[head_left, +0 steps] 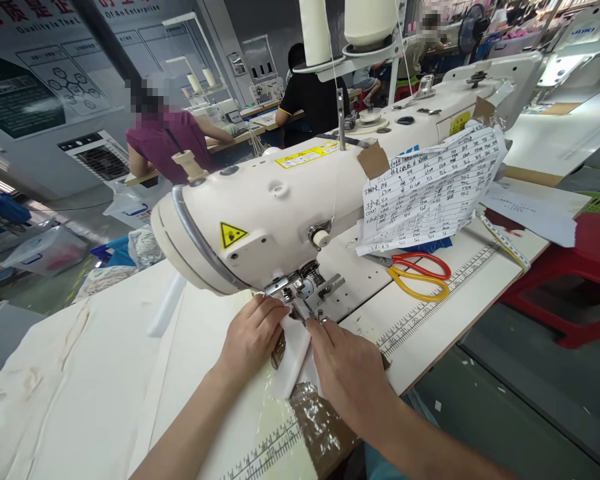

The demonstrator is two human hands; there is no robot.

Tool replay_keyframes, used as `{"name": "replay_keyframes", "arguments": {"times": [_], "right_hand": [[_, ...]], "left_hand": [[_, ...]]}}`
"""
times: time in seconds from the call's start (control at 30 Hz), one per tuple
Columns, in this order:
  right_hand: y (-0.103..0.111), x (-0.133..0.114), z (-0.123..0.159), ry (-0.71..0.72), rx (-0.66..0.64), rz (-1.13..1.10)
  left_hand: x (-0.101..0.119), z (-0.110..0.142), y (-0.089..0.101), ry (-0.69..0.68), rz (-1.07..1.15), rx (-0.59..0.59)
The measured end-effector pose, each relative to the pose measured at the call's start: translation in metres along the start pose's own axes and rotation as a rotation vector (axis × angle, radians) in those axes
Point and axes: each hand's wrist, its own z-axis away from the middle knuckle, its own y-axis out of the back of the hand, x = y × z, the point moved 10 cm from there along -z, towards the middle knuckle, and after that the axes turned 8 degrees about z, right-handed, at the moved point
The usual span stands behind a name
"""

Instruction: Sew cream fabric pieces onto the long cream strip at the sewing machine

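Observation:
A white industrial sewing machine (260, 207) spans the middle of the view. White fabric (291, 357) runs from below its presser foot (300, 303) toward me, with folded edges. My left hand (253, 333) pinches the fabric on its left side, fingertips close to the foot. On the other side my right hand (347, 373) has its thumb and fingers closed on the cloth, just right of the metal guide. The needle point is hidden among the metal parts and fingers.
Red-and-yellow scissors (420, 273) lie right of the machine near a tape measure (505, 243). A handwritten paper sheet (430, 187) is fixed to the machine body. White cloth (55, 373) covers the table's left. Thread cones (370, 23) stand above; people sit beyond. A red stool (580, 280) is at right.

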Motion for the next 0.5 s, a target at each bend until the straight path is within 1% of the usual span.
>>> {"name": "replay_keyframes", "arguments": {"times": [0.1,0.27,0.33,0.4,0.43,0.5], "right_hand": [[-0.002,-0.002,0.002,0.012,0.002,0.018],[0.0,0.002,0.012,-0.003,-0.015,0.033],[0.006,0.007,0.022,-0.013,-0.031,-0.081],[0.013,0.013,0.036,-0.02,-0.073,-0.299],[0.015,0.014,0.045,-0.017,-0.109,-0.406],[0.017,0.018,0.064,-0.02,-0.176,-0.504]], "left_hand": [[0.003,-0.001,-0.003,-0.048,0.04,-0.039],[-0.003,0.001,-0.004,0.038,0.175,-0.12],[-0.001,0.002,-0.004,0.066,0.205,-0.172],[0.004,0.003,-0.006,0.076,0.172,-0.211],[0.007,0.003,-0.006,0.082,0.141,-0.218],[0.012,0.001,-0.008,0.121,0.073,-0.204]]}}
